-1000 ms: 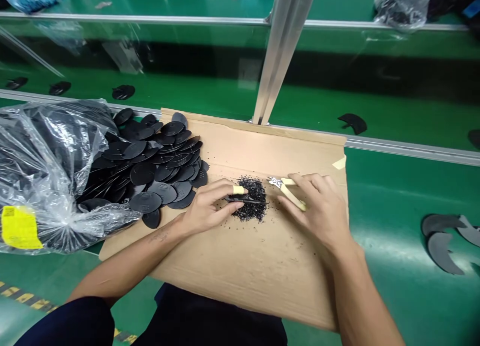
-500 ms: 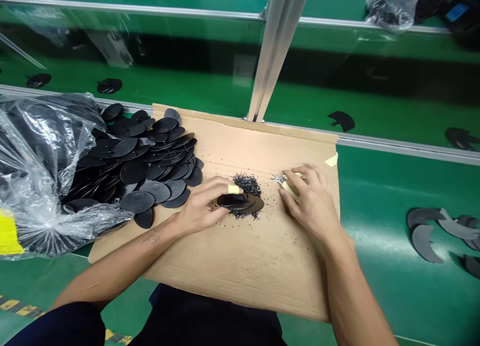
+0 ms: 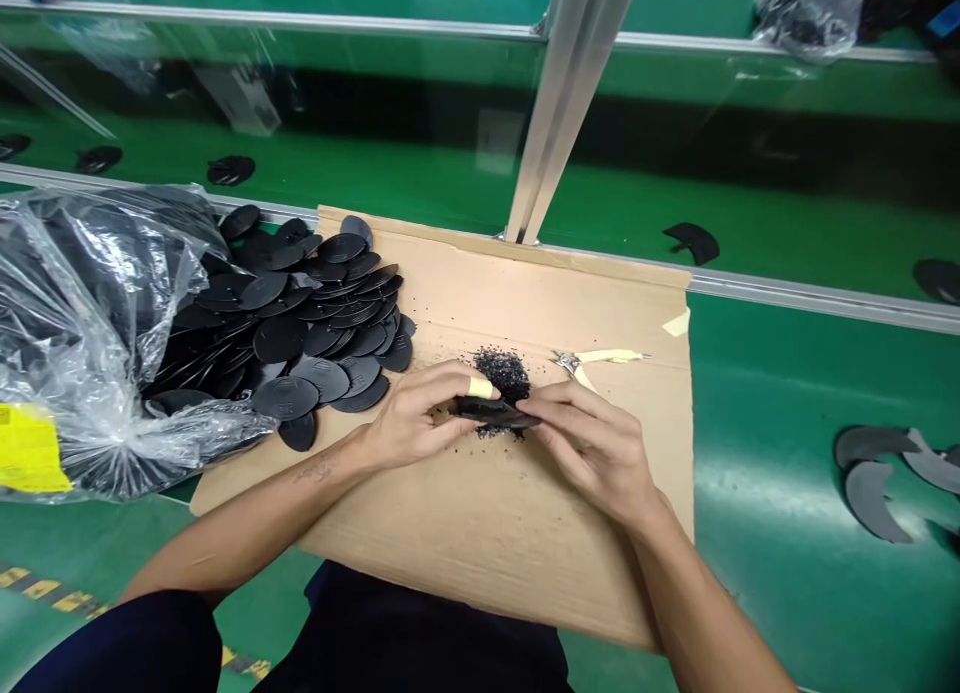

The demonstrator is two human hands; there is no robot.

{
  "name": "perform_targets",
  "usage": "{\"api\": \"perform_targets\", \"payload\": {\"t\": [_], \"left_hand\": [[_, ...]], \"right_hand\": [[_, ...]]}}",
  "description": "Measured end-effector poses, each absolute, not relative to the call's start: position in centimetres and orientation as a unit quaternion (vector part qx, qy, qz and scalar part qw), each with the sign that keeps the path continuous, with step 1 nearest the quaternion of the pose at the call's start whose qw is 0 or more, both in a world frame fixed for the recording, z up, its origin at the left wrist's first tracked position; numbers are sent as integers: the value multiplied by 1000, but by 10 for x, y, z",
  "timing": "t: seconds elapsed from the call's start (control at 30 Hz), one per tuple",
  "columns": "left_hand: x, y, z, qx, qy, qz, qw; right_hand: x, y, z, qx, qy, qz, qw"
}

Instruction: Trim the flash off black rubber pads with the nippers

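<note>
Only one angle here, the head cam. Big change in the last half second: the small metal cutters with pale yellow handles point(image 3: 600, 356) were under the right hand point(image 3: 592, 448), and now they're lying loose on the flat brown cardboard sheet point(image 3: 465, 533). The right hand has come across to the middle, so both hands are on the thin black oval plastic discs point(image 3: 491, 410).

The left hand point(image 3: 424, 418), the one with a pale yellow wrap point(image 3: 481, 387) on a finger, has the near end of those discs pinched between fingers and thumb. The right hand is nearly closed too, fingertips and thumb pinching the other end. Can't tell how many discs are in there, since they're tilted and the fingers cover part of them.

The discs are held just over the heap of tiny black scraps point(image 3: 502, 368). My read: cutting is on pause and this is a two-handed handling bit, with the cutters staying near the right hand. The big pile of black oval discs point(image 3: 322, 339) is off to the left, looking unchanged, beside the clear plastic bag point(image 3: 105, 353).
</note>
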State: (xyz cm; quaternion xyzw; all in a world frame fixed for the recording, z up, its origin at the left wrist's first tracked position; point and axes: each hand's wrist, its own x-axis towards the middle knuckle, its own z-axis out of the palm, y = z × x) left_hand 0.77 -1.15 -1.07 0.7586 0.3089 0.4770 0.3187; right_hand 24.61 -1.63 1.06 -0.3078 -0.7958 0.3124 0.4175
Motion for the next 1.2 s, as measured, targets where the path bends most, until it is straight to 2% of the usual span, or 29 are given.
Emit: {"api": "perform_targets", "payload": {"t": [0.1,0.23,0.37,0.7,1.07,1.2], "left_hand": [[10,-13,-7,691,331,477,430],[12,-13,-4,563,338,459,598],[12,-12,-1,473,322,441,691],[13,-8,-4,428,309,449,721],[13,-9,-4,321,301,416,796],[14,-9,-4,309,305,427,793]], "right_hand": [[245,-15,10,-369,-730,379,433],[245,-15,12,-409,-607,546,408],[242,-15,15,-407,-531,639,378],[240,-13,9,-386,-512,658,395],[237,-13,9,-380,-519,682,350],[238,-14,10,-378,-519,680,353]]}}
